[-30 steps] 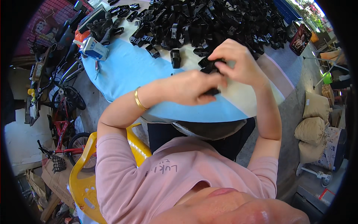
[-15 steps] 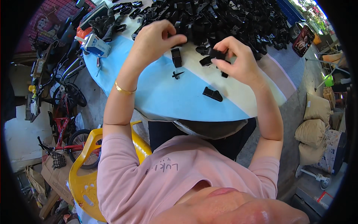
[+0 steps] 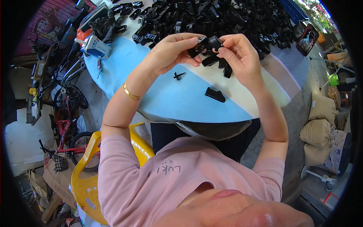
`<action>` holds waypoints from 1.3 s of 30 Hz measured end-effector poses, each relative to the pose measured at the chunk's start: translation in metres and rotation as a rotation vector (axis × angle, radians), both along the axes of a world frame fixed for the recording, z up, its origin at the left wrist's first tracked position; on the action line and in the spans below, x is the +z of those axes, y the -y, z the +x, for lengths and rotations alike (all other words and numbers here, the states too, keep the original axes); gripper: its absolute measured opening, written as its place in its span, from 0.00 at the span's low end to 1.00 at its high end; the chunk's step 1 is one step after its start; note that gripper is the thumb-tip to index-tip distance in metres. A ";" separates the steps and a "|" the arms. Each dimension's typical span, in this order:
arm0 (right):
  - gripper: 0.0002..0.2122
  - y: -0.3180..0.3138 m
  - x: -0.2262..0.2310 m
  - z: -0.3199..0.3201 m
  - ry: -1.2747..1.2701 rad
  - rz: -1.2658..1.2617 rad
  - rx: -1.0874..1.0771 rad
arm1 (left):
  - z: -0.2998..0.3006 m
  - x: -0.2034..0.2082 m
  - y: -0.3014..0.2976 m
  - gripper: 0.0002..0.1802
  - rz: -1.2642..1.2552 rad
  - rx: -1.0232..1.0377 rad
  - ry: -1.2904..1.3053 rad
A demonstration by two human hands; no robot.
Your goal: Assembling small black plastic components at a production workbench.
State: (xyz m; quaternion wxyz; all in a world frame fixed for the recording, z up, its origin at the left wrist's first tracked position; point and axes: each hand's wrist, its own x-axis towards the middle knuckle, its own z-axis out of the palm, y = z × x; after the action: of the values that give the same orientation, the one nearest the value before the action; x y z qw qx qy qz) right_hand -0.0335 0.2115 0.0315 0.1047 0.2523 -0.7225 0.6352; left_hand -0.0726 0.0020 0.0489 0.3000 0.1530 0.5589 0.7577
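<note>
Over the near side of the pile, my left hand (image 3: 172, 53) pinches a black plastic part (image 3: 198, 47) between thumb and fingers. Close against it, my right hand (image 3: 240, 55) grips a second black plastic piece (image 3: 215, 42) with a rounded end. The two pieces meet or overlap; whether they are joined I cannot tell. Below them lie loose black parts (image 3: 227, 71), partly covered by the hands. Nearer to me on the cloth rest a small pointed black piece (image 3: 178, 76) and a single black oblong part (image 3: 215, 94).
A large heap of black plastic parts (image 3: 234, 22) covers the table's far side. A blue-and-white carton (image 3: 97, 47) and dark gloves (image 3: 105, 28) are at the left. A phone (image 3: 307, 39) stands at the right, near a blue crate (image 3: 293, 10). The striped tablecloth (image 3: 170, 102) curves round in front.
My left hand has moved right and nearer, coming up to my right hand with a black part in its fingers. The black part that lay below that hand no longer shows on the cloth.
</note>
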 end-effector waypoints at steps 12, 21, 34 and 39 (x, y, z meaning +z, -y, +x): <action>0.07 0.004 0.008 -0.001 -0.601 0.345 -0.017 | -0.003 -0.005 0.000 0.18 0.062 -0.292 0.241; 0.14 0.003 0.003 -0.002 -0.535 0.307 0.026 | -0.001 -0.002 0.002 0.20 0.008 -0.251 0.189; 0.12 -0.034 0.020 -0.010 -0.006 0.245 0.067 | 0.021 -0.009 -0.015 0.13 -0.404 -0.186 -0.618; 0.08 -0.031 0.035 -0.001 0.122 0.832 -0.051 | 0.031 -0.023 -0.020 0.18 -0.429 -0.239 -1.235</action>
State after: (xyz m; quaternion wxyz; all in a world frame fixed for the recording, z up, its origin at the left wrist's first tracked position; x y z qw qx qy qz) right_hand -0.0347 0.2423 0.0664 -0.0335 0.2171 -0.9282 0.3004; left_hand -0.0412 0.0216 0.0261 0.0305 0.5570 0.7457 0.3643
